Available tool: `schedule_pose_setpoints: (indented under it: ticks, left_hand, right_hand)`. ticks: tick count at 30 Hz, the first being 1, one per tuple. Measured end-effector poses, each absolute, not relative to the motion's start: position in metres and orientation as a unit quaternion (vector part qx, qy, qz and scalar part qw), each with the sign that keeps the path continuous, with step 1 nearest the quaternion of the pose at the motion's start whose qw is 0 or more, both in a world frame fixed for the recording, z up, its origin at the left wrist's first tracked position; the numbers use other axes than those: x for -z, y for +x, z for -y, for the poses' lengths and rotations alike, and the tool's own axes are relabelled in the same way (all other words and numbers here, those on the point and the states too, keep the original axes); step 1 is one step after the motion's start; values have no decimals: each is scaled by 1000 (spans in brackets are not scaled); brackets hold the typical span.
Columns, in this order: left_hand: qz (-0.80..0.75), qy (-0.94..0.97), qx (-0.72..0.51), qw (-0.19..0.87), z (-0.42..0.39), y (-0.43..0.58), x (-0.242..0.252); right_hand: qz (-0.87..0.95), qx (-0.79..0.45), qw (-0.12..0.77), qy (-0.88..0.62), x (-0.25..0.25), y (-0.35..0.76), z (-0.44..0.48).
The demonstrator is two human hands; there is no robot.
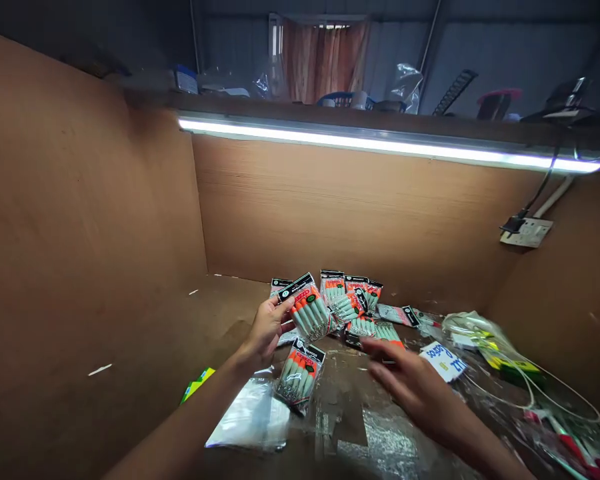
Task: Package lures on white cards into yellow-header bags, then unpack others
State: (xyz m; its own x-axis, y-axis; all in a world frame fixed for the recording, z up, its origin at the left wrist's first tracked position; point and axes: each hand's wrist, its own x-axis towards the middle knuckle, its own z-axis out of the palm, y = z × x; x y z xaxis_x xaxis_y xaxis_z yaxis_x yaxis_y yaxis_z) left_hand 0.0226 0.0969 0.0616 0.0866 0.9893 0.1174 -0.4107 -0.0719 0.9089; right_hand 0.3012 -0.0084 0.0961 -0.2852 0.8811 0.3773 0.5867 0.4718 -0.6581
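My left hand (269, 330) is closed, thumb on top, around the edge of a clear packet (310, 310) with a black header. Inside it are pale green, orange-ended sticks that look like fishing lures, with metallic ends. To the right, my right hand (403, 377) has its fingers stretched out and appears to hold nothing. Its fingertips are near a pile of similar packets (347, 307) against the back board; whether they touch one cannot be told. Another such packet (300, 375) lies below my left hand, over the edge of a stack of clear plastic bags (253, 417).
A handwritten card (443, 361), a coiled pale cord (527, 387) and plastic-wrapped items lie at the right. Wooden boards (330, 207) enclose the table. Above are a lit tube lamp (380, 143) and a loaded shelf; a plugged-in socket (527, 231) is on the right wall.
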Motion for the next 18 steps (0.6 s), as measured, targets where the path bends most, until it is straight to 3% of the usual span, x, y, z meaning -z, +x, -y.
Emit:
schedule_pose_setpoints:
  ticks: [8, 18]
  left_hand:
    - [-270, 441, -654, 552, -105, 8, -94]
    - [-298, 533, -595, 522, -133, -8, -82]
  right_hand:
    - [741, -302, 433, -415, -116, 225, -106]
    - [719, -329, 440, -427, -85, 218, -140]
